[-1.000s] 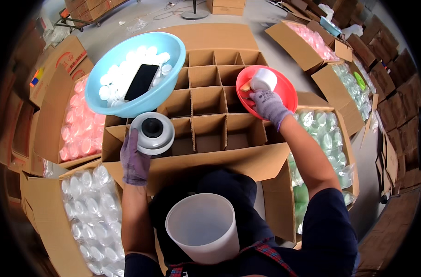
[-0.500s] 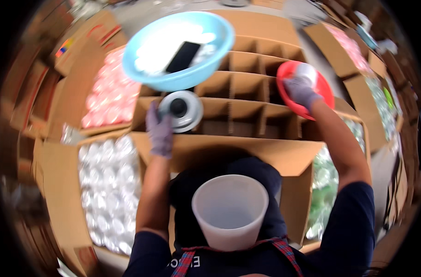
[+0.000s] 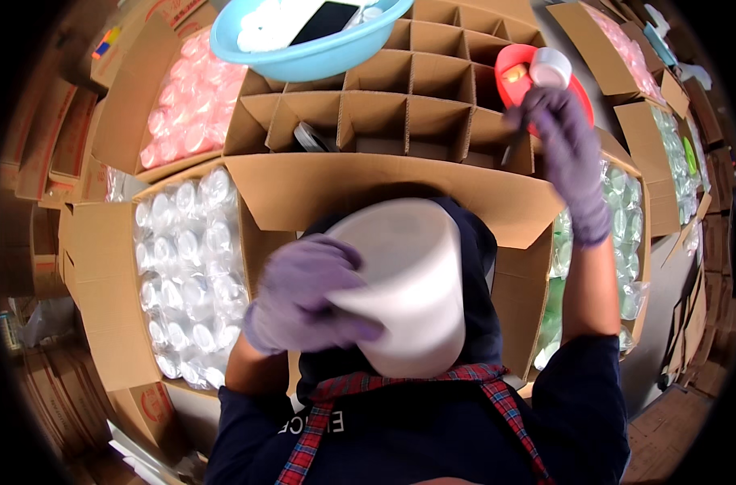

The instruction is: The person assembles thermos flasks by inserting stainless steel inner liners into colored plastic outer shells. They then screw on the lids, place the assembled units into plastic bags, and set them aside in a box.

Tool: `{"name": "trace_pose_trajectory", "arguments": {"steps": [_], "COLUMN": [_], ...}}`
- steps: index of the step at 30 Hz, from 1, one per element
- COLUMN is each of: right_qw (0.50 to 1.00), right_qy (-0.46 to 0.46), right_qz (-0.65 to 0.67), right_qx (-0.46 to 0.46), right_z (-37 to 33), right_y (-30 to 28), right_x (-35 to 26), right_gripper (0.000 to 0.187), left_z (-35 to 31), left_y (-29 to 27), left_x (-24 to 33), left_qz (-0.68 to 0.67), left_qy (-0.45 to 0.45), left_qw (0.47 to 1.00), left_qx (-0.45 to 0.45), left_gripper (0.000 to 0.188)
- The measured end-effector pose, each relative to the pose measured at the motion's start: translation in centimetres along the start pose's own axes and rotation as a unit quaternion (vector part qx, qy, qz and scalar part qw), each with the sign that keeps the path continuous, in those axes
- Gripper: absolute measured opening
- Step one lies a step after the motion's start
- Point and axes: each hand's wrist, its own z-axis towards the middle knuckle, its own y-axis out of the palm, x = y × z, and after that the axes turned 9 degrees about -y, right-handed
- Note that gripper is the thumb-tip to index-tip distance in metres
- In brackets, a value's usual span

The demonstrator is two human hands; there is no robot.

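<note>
Left hand grips the white bucket by its left rim, best kept steady; right hand, near the red bowl, is blurred, its hold unclear.

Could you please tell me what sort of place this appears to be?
It looks like a packing area in a workshop or warehouse: a cardboard box with dividers stands in front of the person, open cartons of plastic-wrapped clear containers and pink containers flank it.
</note>
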Motion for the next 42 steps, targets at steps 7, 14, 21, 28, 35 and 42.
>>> {"name": "trace_pose_trajectory", "arguments": {"steps": [7,14,21,28,35,42], "right_qw": [0.929,0.92,0.948,0.793,0.947,0.986], "right_qy": [0.246,0.182,0.124,0.309,0.151,0.039], "right_qz": [0.277,0.341,0.293,0.523,0.26,0.078], "right_qx": [0.004,0.059,-0.009,-0.046,-0.115,-0.14], "right_z": [-9.6,-8.3,-8.4,-9.7,-13.2,-17.1], "right_y": [5.6,6.3,5.8,7.1,6.5,4.1], "right_x": [-9.6,-15.2,-18.0,-20.6,-18.4,-14.2], "right_gripper": [0.032,0.035,0.032,0.03,0.036,0.042], "left_z": [-4.7,-6.9,-9.6,-3.0,-5.9,-6.1], "left_y": [0.3,0.3,0.5,-0.2,-1.0,3.6], "left_x": [-2.0,-2.7,3.2,17.2,3.9,-2.3], "left_qz": [-0.259,-0.388,0.026,0.204,-0.356,-0.536], "left_qy": [-0.25,-0.23,-0.325,-0.463,-0.311,-0.329], "left_qw": [0.845,0.829,0.889,0.861,0.842,0.695], "left_qx": [0.396,0.33,0.322,-0.05,-0.26,-0.349], "left_gripper": [0.059,0.065,0.06,0.146,0.126,0.138]}}
